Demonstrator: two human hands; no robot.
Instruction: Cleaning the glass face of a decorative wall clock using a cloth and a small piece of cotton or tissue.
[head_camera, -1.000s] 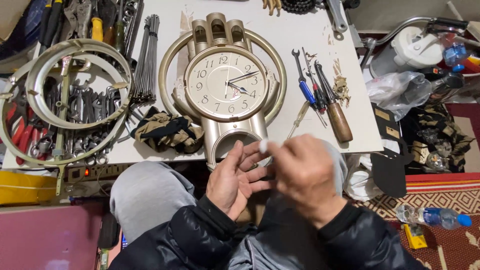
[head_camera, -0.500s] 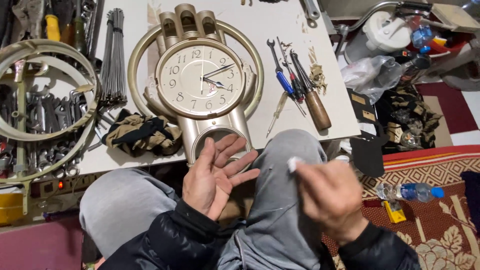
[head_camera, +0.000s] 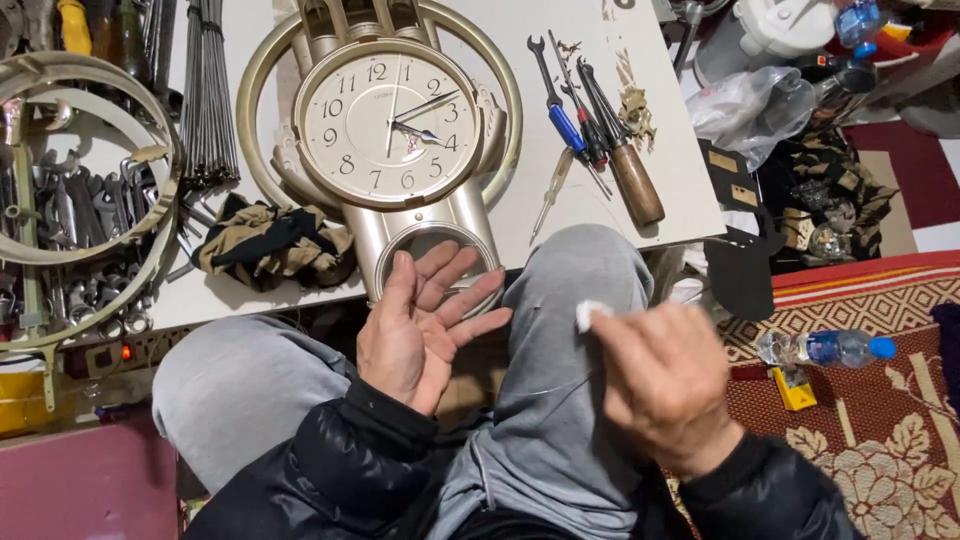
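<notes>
Small white wad (head_camera: 588, 314), perhaps tissue, sits pinched in right hand (head_camera: 665, 385) fingertips below the round gold-rimmed wall clock (head_camera: 388, 122); left hand (head_camera: 420, 330) lies open-palmed, fingers spread, grasping nothing.

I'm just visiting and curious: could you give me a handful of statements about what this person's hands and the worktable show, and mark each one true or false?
1. The right hand pinches a small white piece at its fingertips. True.
2. The left hand is clenched in a fist. False: it is open, palm up, fingers spread.
3. The wall clock lies face up on the white table. True.
4. The screwdrivers lie left of the clock. False: they lie to its right.
5. A crumpled cloth sits left of the clock's lower part. True.
</notes>
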